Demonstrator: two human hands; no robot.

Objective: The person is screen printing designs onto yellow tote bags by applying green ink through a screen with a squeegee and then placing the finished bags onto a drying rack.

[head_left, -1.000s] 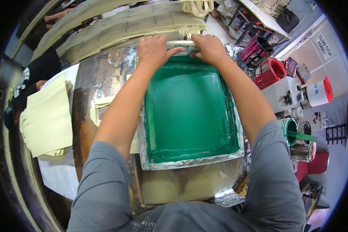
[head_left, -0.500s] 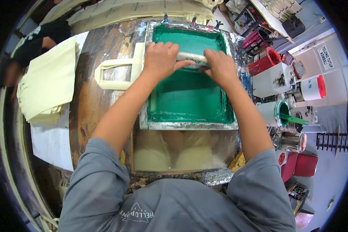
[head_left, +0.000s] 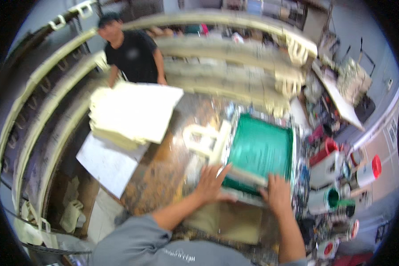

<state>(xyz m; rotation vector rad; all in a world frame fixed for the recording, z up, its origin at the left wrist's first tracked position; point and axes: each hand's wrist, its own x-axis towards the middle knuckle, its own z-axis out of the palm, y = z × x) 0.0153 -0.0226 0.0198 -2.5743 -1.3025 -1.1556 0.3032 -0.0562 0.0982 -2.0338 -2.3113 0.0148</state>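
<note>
On the worktable lies a screen-printing frame [head_left: 264, 146] with green ink spread over its mesh. A squeegee [head_left: 249, 177] rests across the near end of the mesh. My right hand [head_left: 278, 195] grips its right end, fingers bent over it. At the left end, my left hand [head_left: 210, 185] hovers beside the frame's near left corner, fingers spread and apparently off the squeegee, though blur hides any light contact. From under the frame's left side sticks out a cream fabric bag [head_left: 217, 144] with a looped handle.
A stack of cream bags [head_left: 133, 108] sits on a white board [head_left: 106, 164] at the left. Behind it stands a person in black [head_left: 135, 57]. Curved racks [head_left: 217, 73] hold rows of bags at the back and left. Ink cans [head_left: 323, 199] line the table's right side.
The squeegee has come toward me, from the upper half of the mesh to its near end. My left hand has opened. The view has swung up and left, showing the other person.
</note>
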